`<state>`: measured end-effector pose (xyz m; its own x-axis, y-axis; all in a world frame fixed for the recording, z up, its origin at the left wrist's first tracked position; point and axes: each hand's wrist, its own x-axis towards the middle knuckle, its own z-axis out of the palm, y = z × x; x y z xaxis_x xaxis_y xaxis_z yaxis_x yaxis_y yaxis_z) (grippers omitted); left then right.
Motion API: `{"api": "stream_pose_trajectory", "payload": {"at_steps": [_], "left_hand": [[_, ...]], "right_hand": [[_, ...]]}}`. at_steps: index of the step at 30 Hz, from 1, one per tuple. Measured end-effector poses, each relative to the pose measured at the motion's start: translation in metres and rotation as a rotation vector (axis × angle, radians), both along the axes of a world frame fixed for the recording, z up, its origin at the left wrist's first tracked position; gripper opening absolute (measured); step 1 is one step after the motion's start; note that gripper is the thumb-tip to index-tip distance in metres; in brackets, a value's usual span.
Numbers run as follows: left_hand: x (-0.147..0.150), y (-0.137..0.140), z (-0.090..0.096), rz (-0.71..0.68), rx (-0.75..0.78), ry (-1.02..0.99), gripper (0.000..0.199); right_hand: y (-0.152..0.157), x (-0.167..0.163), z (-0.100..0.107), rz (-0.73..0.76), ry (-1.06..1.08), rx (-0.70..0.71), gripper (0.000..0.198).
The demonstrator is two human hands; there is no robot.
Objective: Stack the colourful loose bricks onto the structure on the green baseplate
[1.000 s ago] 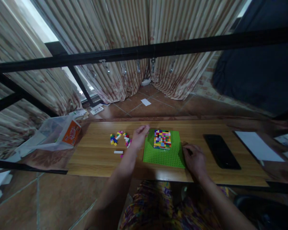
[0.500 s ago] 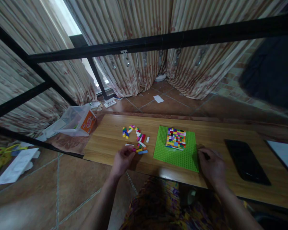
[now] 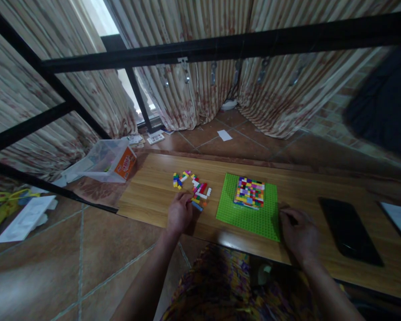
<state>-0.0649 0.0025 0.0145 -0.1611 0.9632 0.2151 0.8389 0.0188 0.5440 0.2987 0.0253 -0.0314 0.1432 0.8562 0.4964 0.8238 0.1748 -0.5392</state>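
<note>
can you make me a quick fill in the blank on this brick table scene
1. The stacked bricks sit on a ____ baseplate.
2. The left hand rests at the loose ____.
3. The right hand lies between the baseplate and a ____ phone.

Missing words: green; bricks; black

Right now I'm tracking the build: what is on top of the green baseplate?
A block of many-coloured bricks sits on the far half of the green baseplate. The right hand rests at its right edge, hiding that corner. Layers beneath the top bricks cannot be seen.
</note>
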Motion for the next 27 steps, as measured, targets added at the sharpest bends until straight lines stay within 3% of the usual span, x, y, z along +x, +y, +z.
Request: {"api": "stream_pose_trajectory", "payload": {"at_steps": [5, 9, 12, 19, 23, 27], "left_hand": [[0.011, 0.022, 0.011, -0.012, 0.077, 0.063, 0.024], [0.03, 0.042, 0.017, -0.069, 0.032, 0.161, 0.015], [0.04, 0.054, 0.017, -0.03, -0.02, 0.189, 0.016], [0.04, 0.062, 0.018, -0.023, 0.008, 0.301, 0.013], [0.048, 0.056, 0.03, -0.034, 0.012, 0.221, 0.012], [0.07, 0.052, 0.046, -0.212, -0.027, 0.08, 0.012]], "right_hand": [[0.0, 0.0, -0.001, -0.007, -0.016, 0.002, 0.031], [-0.001, -0.001, 0.0, -0.004, 0.001, 0.005, 0.03], [-0.001, -0.002, 0.001, -0.006, 0.011, 0.002, 0.029], [0.001, -0.002, 0.0, -0.001, 0.03, 0.008, 0.025], [0.001, -0.004, 0.001, -0.008, 0.04, -0.002, 0.024], [0.002, -0.006, 0.003, -0.003, 0.038, 0.01, 0.024]]}}
